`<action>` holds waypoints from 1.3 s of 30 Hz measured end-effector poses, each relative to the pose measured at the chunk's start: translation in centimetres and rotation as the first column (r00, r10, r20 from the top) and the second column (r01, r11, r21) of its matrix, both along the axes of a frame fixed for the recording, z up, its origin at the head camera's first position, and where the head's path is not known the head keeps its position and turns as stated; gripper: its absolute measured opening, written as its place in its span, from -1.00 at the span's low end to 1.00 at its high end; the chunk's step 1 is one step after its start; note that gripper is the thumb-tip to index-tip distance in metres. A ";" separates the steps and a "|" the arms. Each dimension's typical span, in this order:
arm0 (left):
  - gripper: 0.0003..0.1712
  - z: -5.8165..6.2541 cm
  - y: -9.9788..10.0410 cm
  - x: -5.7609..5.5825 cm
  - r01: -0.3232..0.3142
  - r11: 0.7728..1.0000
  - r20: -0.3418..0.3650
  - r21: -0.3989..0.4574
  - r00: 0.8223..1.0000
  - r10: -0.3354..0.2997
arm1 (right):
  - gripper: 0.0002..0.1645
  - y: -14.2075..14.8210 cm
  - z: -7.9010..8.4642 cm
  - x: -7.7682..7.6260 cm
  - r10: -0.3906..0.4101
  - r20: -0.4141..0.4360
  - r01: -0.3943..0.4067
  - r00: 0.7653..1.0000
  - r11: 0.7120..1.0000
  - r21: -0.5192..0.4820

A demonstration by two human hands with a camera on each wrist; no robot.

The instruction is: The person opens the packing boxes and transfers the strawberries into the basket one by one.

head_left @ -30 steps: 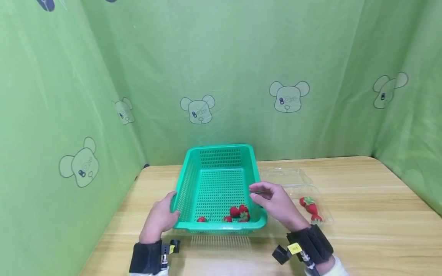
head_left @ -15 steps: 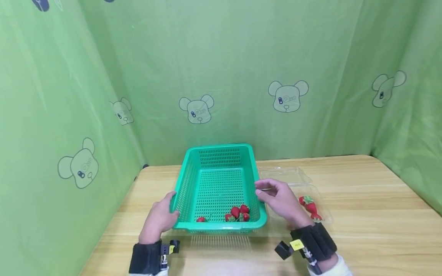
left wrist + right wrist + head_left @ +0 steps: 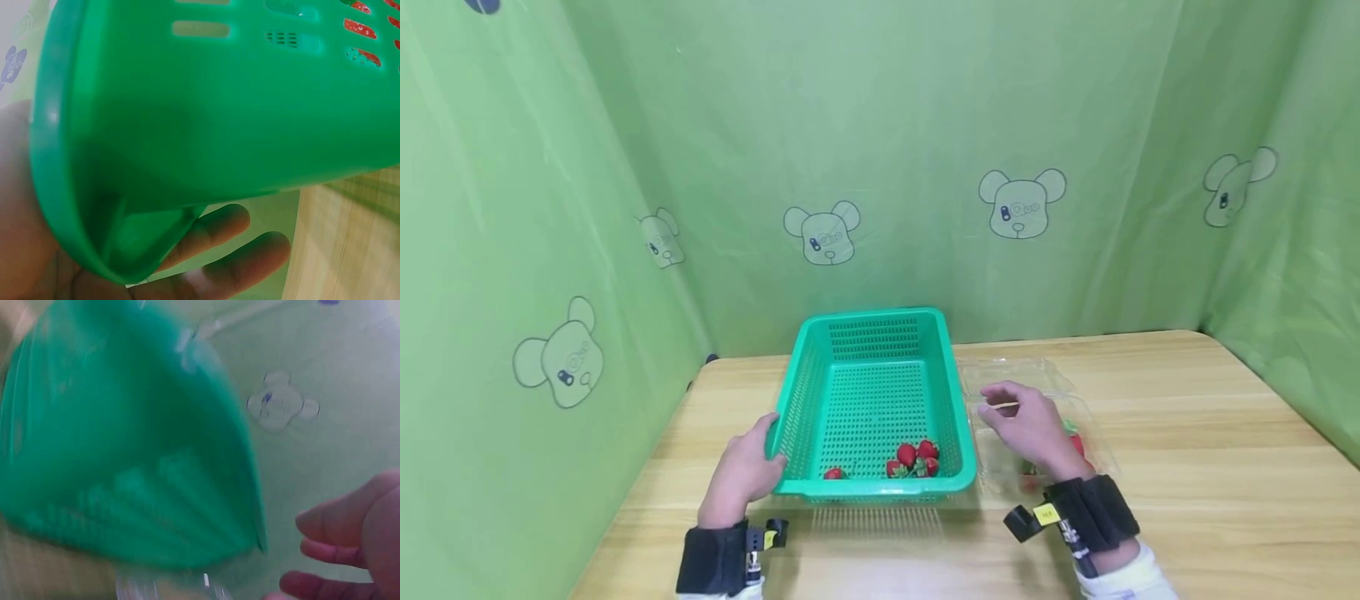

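1. The left hand [image 3: 741, 475] holds the near-left corner of the green basket [image 3: 820, 392] — grip curled round its rim.
2. The right hand [image 3: 1028, 425] hovers over the clear plastic box [image 3: 1000, 375], grip loose and apart, holding nothing.
3. Strawberries [image 3: 913, 458] lie at the basket's near edge; the basket stands on the wooden surface [image 3: 1187, 433].

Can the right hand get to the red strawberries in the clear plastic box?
Probably yes. The right hand hovers open right over the clear plastic box, whose lid looks folded back, and the red strawberries lie just beneath it with nothing in between.
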State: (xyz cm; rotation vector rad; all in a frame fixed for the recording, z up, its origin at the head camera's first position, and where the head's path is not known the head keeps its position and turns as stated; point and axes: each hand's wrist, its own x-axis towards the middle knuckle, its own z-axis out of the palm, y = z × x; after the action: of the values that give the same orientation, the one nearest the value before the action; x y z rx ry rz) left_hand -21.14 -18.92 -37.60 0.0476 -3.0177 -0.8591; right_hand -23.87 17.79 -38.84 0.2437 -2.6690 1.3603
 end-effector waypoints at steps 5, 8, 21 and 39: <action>-0.28 0.1 0.0 0.0 0.001 1.000 0.004 0.001 1.000 -0.001 | -0.51 2.0 0.1 -0.1 -0.054 0.071 0.043 0.996 0.987 0.152; -0.28 0.2 0.0 -0.1 0.005 1.000 0.005 -0.003 1.000 -0.005 | -0.45 3.1 0.2 -0.1 -0.080 0.136 0.052 0.988 0.979 0.199; -0.28 0.1 -0.1 -0.1 0.005 1.000 -0.004 -0.003 1.000 -0.005 | -0.39 4.5 0.2 0.1 -0.105 0.247 0.027 0.963 0.954 0.300; -0.28 0.2 0.1 0.0 -0.001 1.000 0.001 -0.002 1.000 0.001 | -0.53 3.9 -1.0 0.7 -0.008 0.498 -0.050 0.867 0.993 0.104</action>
State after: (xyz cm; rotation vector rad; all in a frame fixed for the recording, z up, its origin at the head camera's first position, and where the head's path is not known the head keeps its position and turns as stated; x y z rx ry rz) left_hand -21.15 -18.86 -37.39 0.0500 -3.0192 -0.8569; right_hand -23.17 21.65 -39.85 -0.0883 -3.1752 1.4403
